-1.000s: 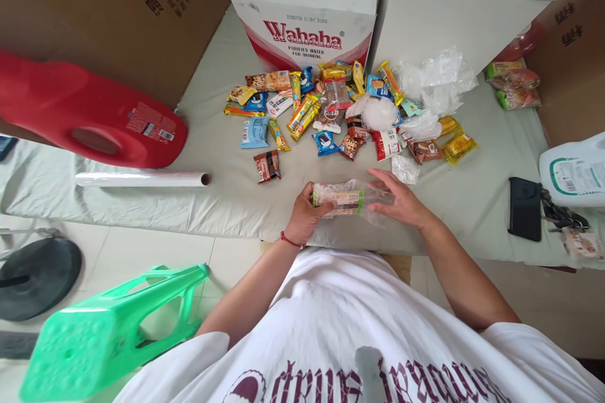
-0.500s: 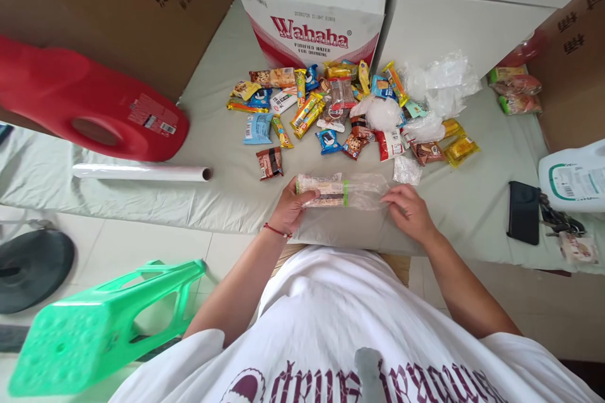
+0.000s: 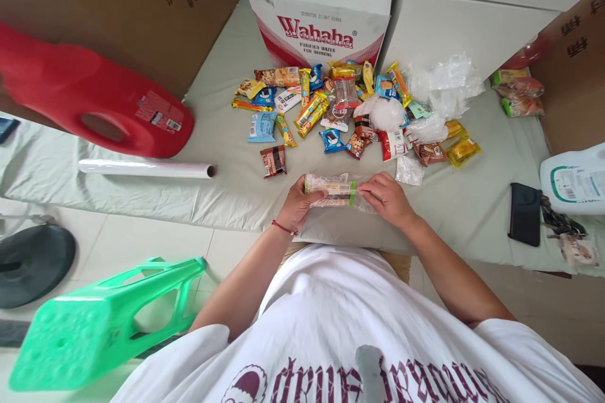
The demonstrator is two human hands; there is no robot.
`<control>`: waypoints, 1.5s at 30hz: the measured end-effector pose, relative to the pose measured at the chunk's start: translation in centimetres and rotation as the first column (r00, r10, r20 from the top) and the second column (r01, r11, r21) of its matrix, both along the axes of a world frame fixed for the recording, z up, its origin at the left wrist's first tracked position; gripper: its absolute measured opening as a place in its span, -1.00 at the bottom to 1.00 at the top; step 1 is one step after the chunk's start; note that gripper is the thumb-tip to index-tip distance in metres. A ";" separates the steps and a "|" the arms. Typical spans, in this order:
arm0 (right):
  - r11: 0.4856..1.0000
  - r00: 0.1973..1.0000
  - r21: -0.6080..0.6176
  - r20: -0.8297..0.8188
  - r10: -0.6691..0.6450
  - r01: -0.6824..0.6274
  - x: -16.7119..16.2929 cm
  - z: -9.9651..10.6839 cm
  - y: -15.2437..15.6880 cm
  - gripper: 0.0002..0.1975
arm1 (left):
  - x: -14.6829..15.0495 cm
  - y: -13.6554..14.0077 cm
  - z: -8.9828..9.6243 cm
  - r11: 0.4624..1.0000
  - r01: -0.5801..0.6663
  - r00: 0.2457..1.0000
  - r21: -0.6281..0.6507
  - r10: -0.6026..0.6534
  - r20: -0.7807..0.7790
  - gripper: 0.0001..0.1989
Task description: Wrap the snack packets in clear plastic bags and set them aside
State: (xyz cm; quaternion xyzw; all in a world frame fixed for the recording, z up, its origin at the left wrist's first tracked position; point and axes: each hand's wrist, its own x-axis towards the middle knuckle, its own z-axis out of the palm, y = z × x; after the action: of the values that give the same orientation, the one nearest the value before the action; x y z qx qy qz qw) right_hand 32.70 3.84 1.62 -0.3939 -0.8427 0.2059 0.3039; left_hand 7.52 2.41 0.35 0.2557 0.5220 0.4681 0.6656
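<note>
My left hand is closed around the left end of a wrapped snack pack, its thumb lying across the front. Green bands mark both ends of the pack, and a barcode shows on its wrapper. A clear plastic bag surrounds the pack and runs on past its right end. My right hand pinches this loose plastic close to the right green band. Both hands are just above the near edge of the cloth-covered table. Beyond them lies a pile of small packaged snacks.
Crumpled clear plastic lies right of the pile. A Wahaba-style white carton stands behind. To the left are a red jug and a white roll; to the right, a phone and white bottle. A green stool is below left.
My right hand has slid left along the clear bag, from its far end to near the snack pack's green band. My left hand keeps its hold on the pack.
</note>
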 end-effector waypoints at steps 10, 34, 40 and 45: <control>0.991 0.990 0.098 0.111 0.085 -0.096 0.6 -3.4 -2.6 -0.68 | 0.4 0.3 0.2 1.000 0.001 1.000 -0.013 -0.002 -0.027 -0.51; 0.964 0.968 0.149 0.093 -0.234 0.219 1.8 -2.6 -7.9 -0.80 | 0.3 0.4 -0.2 1.000 -0.019 1.000 -0.023 0.019 -0.004 -0.49; 0.989 0.989 -0.011 0.010 -0.145 0.145 0.8 -1.6 -7.8 -0.79 | 0.5 0.4 0.0 0.999 -0.027 0.999 -0.017 0.027 -0.025 -0.49; 0.962 0.963 -0.092 0.111 -0.245 0.255 -1.1 -2.0 -6.2 -0.64 | 0.6 0.3 -0.1 1.000 -0.021 0.997 0.006 0.021 -0.076 -0.50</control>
State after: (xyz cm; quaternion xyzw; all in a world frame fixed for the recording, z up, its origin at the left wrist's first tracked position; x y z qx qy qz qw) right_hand 31.64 -2.35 -0.33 -0.5225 -0.7880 0.1905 0.2641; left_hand 8.09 2.72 0.27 0.2697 0.5486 0.4663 0.6395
